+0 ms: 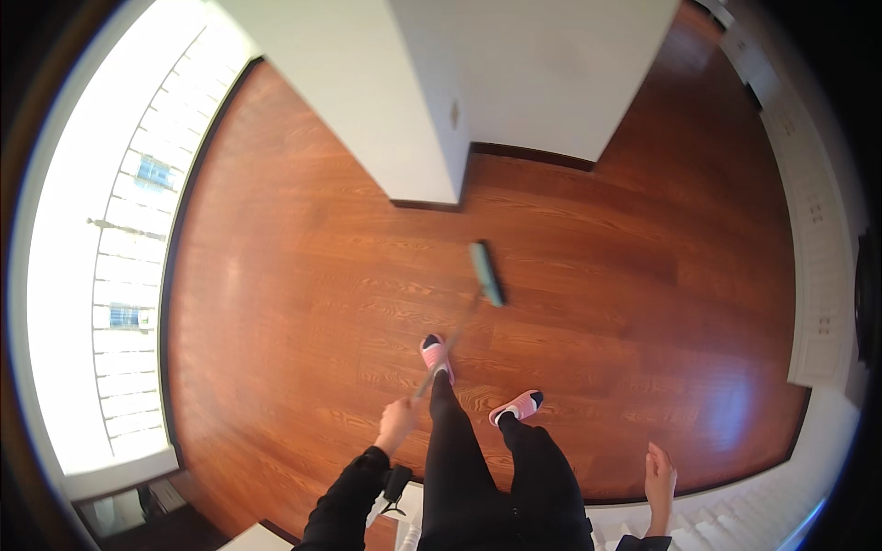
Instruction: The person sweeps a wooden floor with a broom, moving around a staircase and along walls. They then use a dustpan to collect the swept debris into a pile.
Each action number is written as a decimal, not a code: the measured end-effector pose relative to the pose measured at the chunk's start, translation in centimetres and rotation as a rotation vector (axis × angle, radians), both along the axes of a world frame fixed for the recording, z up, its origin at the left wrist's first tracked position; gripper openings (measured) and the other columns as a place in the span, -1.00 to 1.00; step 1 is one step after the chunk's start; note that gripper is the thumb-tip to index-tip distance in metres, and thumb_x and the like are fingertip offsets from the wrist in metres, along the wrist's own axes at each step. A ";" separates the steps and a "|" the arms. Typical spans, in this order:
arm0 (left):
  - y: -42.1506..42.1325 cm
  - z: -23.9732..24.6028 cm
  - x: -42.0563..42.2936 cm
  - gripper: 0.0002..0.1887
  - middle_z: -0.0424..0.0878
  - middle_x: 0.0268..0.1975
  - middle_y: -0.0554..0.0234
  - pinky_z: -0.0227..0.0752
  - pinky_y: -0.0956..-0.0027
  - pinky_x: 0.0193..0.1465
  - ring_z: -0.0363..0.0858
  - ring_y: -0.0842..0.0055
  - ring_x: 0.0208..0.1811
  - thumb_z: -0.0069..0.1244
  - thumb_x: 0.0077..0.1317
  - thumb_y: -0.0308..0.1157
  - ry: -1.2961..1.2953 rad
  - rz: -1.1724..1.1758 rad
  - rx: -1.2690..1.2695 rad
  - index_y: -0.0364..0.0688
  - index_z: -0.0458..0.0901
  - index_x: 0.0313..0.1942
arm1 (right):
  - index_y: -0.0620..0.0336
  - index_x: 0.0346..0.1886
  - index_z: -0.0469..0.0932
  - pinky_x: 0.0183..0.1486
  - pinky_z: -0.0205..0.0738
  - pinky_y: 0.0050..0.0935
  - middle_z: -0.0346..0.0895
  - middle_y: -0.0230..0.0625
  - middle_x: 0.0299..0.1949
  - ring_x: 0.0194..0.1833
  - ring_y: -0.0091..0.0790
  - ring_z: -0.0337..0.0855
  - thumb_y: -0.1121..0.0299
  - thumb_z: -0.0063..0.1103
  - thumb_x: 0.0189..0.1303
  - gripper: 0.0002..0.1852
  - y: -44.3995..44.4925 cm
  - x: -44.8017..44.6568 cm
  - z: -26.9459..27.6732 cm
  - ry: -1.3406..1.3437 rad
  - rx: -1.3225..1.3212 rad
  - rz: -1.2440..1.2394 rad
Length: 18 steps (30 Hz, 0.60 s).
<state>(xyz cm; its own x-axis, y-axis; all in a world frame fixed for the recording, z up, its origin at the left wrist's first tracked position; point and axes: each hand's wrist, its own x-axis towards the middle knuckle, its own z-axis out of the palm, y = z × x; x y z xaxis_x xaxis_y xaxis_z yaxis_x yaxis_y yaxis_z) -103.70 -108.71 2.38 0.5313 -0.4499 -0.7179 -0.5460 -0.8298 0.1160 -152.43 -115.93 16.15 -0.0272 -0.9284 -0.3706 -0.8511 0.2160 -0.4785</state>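
My left hand (397, 421) is closed around the thin handle of a broom (488, 274), whose light green head with dark bristles rests on the wooden floor (413, 275) ahead of my feet. The handle slants up to the right and passes over the pink slipper (434, 355) on my left foot. The broom head and part of the handle are blurred. My right hand (660, 475) hangs free at the lower right, holding nothing, its fingers loosely bent. Beneath it lies the floor's edge by a white railing. A second pink slipper (518, 408) is on my right foot.
A white wall corner (427, 138) with dark skirting juts out ahead. Bright windows or a glazed railing (131, 275) run along the left. White cabinets (813, 227) line the right, and a white balustrade (744, 510) curves behind at lower right. A dark cabinet (158, 516) stands at lower left.
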 end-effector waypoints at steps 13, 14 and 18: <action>-0.3 -6.0 16.1 -0.54 0.64 -0.28 -0.02 0.45 0.17 -0.14 0.61 0.16 -0.17 -0.07 0.16 0.02 0.110 -0.250 0.146 -0.24 0.64 -0.26 | 0.27 -0.04 0.47 -0.05 0.41 -0.31 0.54 -0.07 -0.12 -0.08 -0.15 0.56 0.39 -0.06 0.22 -0.72 -3.3 22.8 2.7 0.071 0.152 0.034; 1.3 -5.5 20.3 -0.54 0.64 -0.26 -0.01 0.45 0.20 -0.12 0.61 0.17 -0.16 -0.09 0.15 0.05 0.086 -0.214 0.190 -0.19 0.65 -0.26 | 0.26 -0.05 0.47 -0.05 0.40 -0.33 0.54 -0.08 -0.12 -0.09 -0.16 0.56 0.40 -0.07 0.22 -0.73 -3.7 24.7 3.0 0.068 0.138 0.075; 7.1 -1.8 36.6 -0.62 0.66 -0.31 0.11 0.47 0.18 -0.17 0.62 0.23 -0.18 -0.03 0.09 0.07 -0.090 -0.092 0.246 -0.03 0.69 -0.37 | 0.25 -0.05 0.48 -0.04 0.39 -0.34 0.54 -0.10 -0.13 -0.09 -0.17 0.56 0.40 -0.08 0.23 -0.74 -5.9 31.3 3.5 0.021 0.121 0.167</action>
<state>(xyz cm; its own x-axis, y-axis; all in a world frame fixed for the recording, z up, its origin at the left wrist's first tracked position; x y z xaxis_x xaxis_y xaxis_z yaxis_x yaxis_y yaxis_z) -67.14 -101.57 0.55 0.5625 -0.3175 -0.7634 -0.6196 -0.7733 -0.1349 -121.10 -121.80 19.63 0.1144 -0.8694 -0.4806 -0.8894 0.1259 -0.4395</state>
